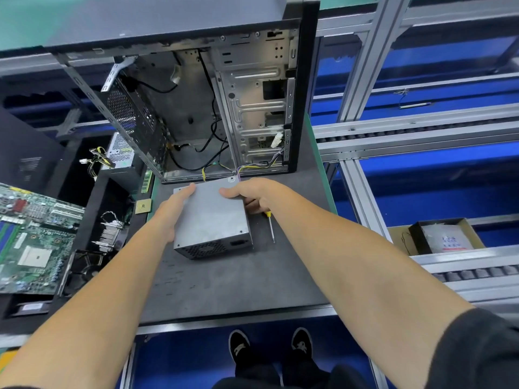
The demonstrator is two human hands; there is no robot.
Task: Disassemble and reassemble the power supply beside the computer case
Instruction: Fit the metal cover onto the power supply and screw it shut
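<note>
no legible text, red print on white packet (449,239) in cardboard box too blurred

Bright, even overhead light fills the scene, with only soft, short shadows on the dark grey work surface (224,276). Wide-angle distortion bends the silver aluminium rack rails (421,127) near the edges. Corners look smeared; the centre stays fairly sharp.
</note>
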